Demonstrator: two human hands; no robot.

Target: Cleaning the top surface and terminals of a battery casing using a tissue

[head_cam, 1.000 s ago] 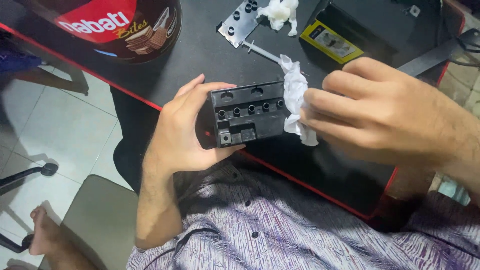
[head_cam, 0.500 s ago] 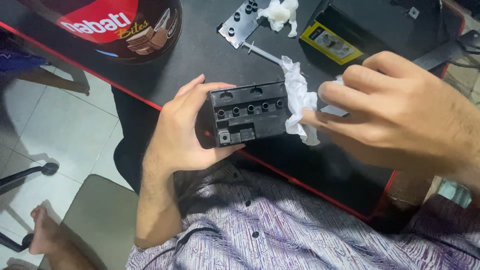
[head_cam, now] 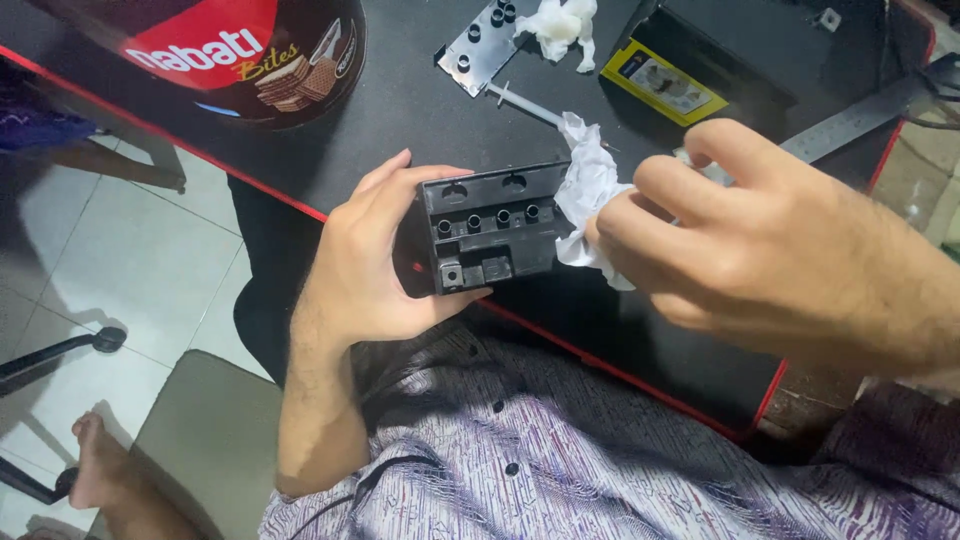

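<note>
My left hand [head_cam: 365,260] grips a black plastic block [head_cam: 495,225] with a row of round holes along its top, holding it just above the near edge of the black table [head_cam: 400,110]. My right hand [head_cam: 770,250] pinches a crumpled white tissue [head_cam: 590,195] and presses it against the block's right end. The far side of the block is hidden by the tissue and my fingers.
On the table behind lie a grey metal plate with holes [head_cam: 480,40], a second tissue wad [head_cam: 560,20], a syringe [head_cam: 525,105], a yellow-labelled flat item [head_cam: 665,82], a steel ruler [head_cam: 860,110] and a round snack tin [head_cam: 240,50]. A chair seat [head_cam: 200,440] is below left.
My right hand has drawn a little to the right and lifted its fingers, keeping the tissue against the block's right end. My left hand holds the block in nearly the same place.
</note>
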